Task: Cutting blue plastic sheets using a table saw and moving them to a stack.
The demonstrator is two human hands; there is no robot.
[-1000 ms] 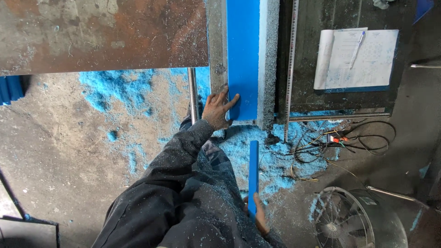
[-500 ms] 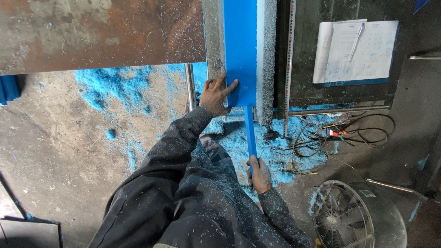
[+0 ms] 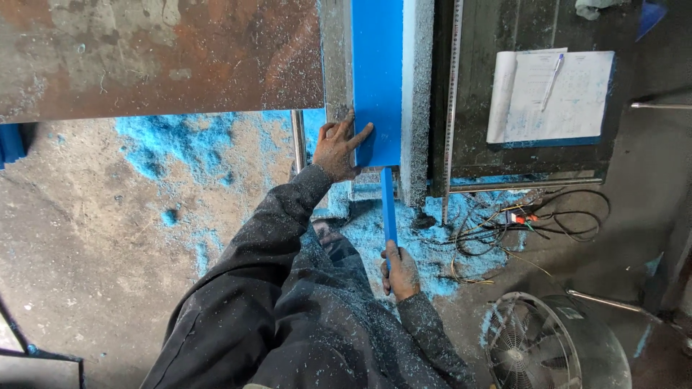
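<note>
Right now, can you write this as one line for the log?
left hand: pressed on wide blue slab | right hand: holding narrow blue strip | floor: blue shavings

We record a bare concrete floor [image 3: 94, 238], grey and dusty, with drifts of blue shavings [image 3: 155, 148] scattered across its middle and pale swarf over much of the rest. A rusted steel plate [image 3: 158, 54] spans the upper left. At upper right stands a dark work surface [image 3: 548, 155]; a clipboard of papers [image 3: 555, 97] with a pen [image 3: 552, 72] lies on it, and a steel rule [image 3: 453, 94] runs along its left edge. Below it we note a tangle of wires [image 3: 530, 223] on the floor, and a round caged fan [image 3: 537, 346] at lower right. Lighting is even and dim
</note>
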